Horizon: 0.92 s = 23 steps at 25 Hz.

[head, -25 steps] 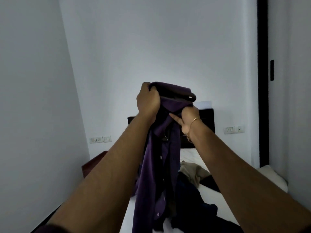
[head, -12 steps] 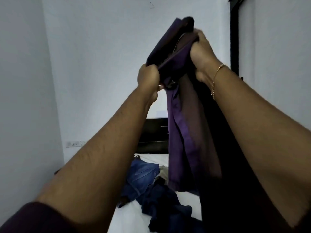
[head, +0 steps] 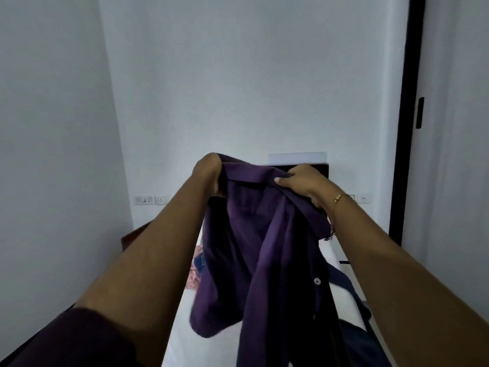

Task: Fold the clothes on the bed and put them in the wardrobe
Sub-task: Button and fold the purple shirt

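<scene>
The purple shirt (head: 267, 247) hangs in the air above the bed (head: 185, 321), collar up, its length running downward. The left hand (head: 207, 173) and right hand (head: 300, 181) each clench its collar edge with curled fingers. Behind the cloth lie blue clothes (head: 349, 292) and a pink garment (head: 194, 276), partly hidden. White walls, wall sockets (head: 150, 200) and a dark headboard (head: 321, 169) stand beyond.

Purple shirt (head: 264, 234), white bed (head: 180, 327), navy garment (head: 352, 337), perhaps pink-patterned cloth (head: 194, 276), gold bracelet (head: 340, 197).
</scene>
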Motion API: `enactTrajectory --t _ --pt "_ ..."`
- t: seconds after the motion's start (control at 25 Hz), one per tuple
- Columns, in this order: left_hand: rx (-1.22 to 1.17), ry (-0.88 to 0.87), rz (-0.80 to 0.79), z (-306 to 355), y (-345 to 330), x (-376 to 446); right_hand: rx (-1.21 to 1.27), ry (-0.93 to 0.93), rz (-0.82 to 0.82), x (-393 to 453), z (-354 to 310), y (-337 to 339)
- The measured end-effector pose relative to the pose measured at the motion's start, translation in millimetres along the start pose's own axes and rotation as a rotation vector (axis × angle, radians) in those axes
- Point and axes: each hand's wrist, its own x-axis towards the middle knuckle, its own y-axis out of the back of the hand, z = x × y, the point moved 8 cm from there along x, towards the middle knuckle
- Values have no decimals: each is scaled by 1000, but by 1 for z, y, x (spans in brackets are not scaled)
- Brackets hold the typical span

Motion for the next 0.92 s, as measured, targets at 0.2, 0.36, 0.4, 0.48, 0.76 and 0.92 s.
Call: enactTrajectory --t 0.2,0.36,0.4,0.48,0.76,0.92 --pt "-39 114 -30 -25 31 23 261 113 -856 -90 -66 -100" --pt "257 -109 -136 -20 27 30 23 83 -436 -56 -55 -99" --pt "383 -239 -124 -14 26 27 124 71 -176 -41 -44 -84" --pt "597 -501 -68 -2 26 17 413 73 320 -28 -13 -58" --pt "827 -920 -377 -32 1 -2 249 328 -371 -6 6 -135" --pt "636 -825 -356 -44 10 -10 195 264 -416 -14 11 -143"
